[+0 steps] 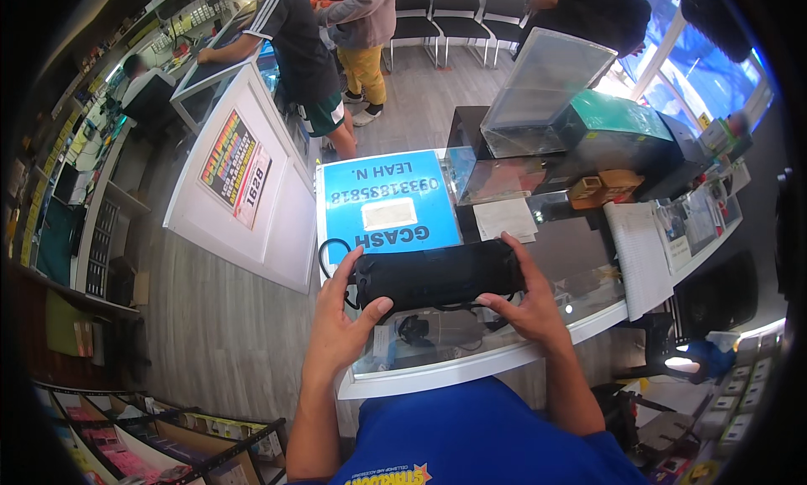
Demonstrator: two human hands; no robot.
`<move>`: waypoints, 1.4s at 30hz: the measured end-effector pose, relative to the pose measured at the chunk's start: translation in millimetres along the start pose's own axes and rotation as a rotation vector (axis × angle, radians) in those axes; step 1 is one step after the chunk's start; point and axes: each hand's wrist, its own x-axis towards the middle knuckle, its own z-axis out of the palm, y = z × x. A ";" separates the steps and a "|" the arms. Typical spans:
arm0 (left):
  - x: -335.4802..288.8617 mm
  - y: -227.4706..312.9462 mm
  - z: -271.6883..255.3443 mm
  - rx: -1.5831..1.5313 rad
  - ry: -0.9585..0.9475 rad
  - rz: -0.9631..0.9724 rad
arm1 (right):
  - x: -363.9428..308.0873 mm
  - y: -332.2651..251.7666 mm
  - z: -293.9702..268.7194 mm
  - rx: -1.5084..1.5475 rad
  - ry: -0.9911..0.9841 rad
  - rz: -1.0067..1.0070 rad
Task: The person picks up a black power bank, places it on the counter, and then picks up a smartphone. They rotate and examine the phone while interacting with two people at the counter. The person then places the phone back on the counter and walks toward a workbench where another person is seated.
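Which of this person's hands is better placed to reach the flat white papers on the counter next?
Probably the right hand: it looks closer to the flat white papers. The left hand is farther off, at the opposite end of the black cylindrical device both hold.

Wearing blue shirt (487,430) w/ yellow lettering (400,478) & orange star (421,471).

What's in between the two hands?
In the head view, a black cylindrical thing is between the left hand and the right hand, held at its two ends.
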 end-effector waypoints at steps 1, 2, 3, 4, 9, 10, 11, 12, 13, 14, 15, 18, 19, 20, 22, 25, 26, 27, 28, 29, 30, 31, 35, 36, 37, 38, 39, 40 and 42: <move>-0.1 0.4 1.3 0.010 0.017 0.010 | -0.2 0.1 0.5 -0.028 0.008 -0.018; -0.2 0.6 2.3 0.019 0.034 0.020 | -0.4 0.7 0.9 -0.057 0.015 -0.036; -0.7 -0.7 3.3 0.023 0.041 0.016 | -1.0 1.3 0.7 -0.086 0.023 -0.053; -0.9 -2.7 4.0 0.028 0.048 0.012 | -0.9 0.8 0.0 -0.090 0.019 -0.032; -0.6 -2.0 4.1 0.004 0.049 -0.019 | 5.8 -6.9 -14.6 -0.175 -0.034 0.013; -0.2 -1.7 3.5 -0.001 0.041 -0.022 | 7.1 -7.9 -17.1 -0.196 -0.035 -0.011; 0.3 -1.6 3.6 -0.007 0.033 -0.025 | 8.3 -8.7 -19.2 -0.218 -0.037 -0.035; 0.1 -2.5 3.5 0.011 0.038 -0.021 | 9.5 -9.1 -20.3 -0.237 -0.041 -0.060; 0.1 -3.5 3.6 0.029 0.043 -0.017 | 10.5 -10.0 -22.4 -0.259 -0.037 -0.078; 0.3 -4.2 4.1 0.047 0.048 -0.013 | 11.2 -11.2 -25.2 -0.280 -0.032 -0.097; 0.8 -3.6 4.0 0.048 0.042 -0.014 | 11.6 -12.0 -26.5 -0.300 -0.028 -0.116; 3.2 -1.6 3.8 0.055 0.030 -0.007 | 10.7 -13.2 -26.0 -0.124 0.033 -0.091; 4.2 -2.0 3.8 0.058 0.029 0.000 | 10.9 -11.2 -27.1 -0.109 0.053 -0.096; 4.9 -2.3 3.8 0.061 0.027 0.008 | 11.0 -7.6 -29.1 -0.094 0.074 -0.100; 6.0 -1.7 3.9 0.052 0.031 -0.006 | 12.8 -5.6 -30.8 -0.089 0.111 -0.146; 8.0 -1.9 3.7 -0.015 0.028 -0.030 | 23.3 -8.5 -32.9 -0.128 0.142 -0.254; 9.4 -2.6 4.0 -0.046 0.027 -0.038 | 27.5 -8.6 -35.0 -0.146 0.146 -0.278; 11.2 -4.2 2.6 -0.039 0.027 -0.036 | 32.6 -9.5 -34.1 -0.160 0.144 -0.307; 13.3 -6.6 1.8 -0.032 0.028 -0.034 | 35.5 -13.4 -33.3 -0.153 0.142 -0.227; 14.4 -8.2 0.7 -0.025 0.031 -0.033 | 37.0 -20.6 -33.6 -0.146 0.138 -0.148; 15.3 -8.7 0.7 -0.004 0.031 -0.020 | 39.6 -28.0 -34.2 -0.143 0.133 -0.069; 15.4 -8.8 0.8 0.017 0.033 -0.008 | 44.0 -33.7 -33.8 -0.163 0.135 -0.031; 14.6 -13.4 -3.5 0.087 0.038 0.052 | 53.1 -35.0 -22.5 -0.167 0.108 -0.109; 13.4 -13.4 -4.3 0.105 0.036 0.059 | 52.5 -32.7 -20.7 -0.177 0.123 -0.132; 12.9 -13.5 -4.7 0.086 0.032 0.059 | 51.9 -29.5 -20.0 -0.187 0.138 -0.155; 12.9 -13.4 -4.7 0.066 0.028 0.059 | 51.9 -28.3 -19.6 -0.196 0.155 -0.178; 11.5 -14.1 -4.4 0.048 0.021 0.055 | 50.9 -28.2 -18.6 -0.191 0.171 -0.183; 10.6 -14.5 -4.0 0.037 0.031 0.055 | 49.7 -28.9 -18.1 -0.187 0.188 -0.188; 10.4 -14.7 -1.1 0.012 0.039 0.055 | 48.2 -28.9 -18.0 -0.164 0.228 -0.202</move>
